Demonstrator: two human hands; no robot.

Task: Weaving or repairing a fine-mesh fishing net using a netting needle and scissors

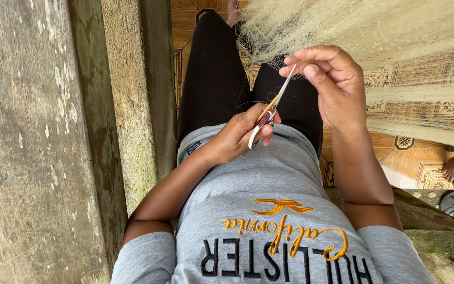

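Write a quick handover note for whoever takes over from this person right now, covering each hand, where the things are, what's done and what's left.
Left hand: closed around the lower end of a slim netting needle, held over the lap.
Right hand: raised, fingertips pinching the needle's upper tip and the edge of the pale fishing net.
The net hangs from the upper right, across the knees and over the tiled floor. A weathered wooden post stands to the left.
Done: cannot tell how much mesh is worked.
Left: the needle is still at the net's edge, so the work there is unfinished.
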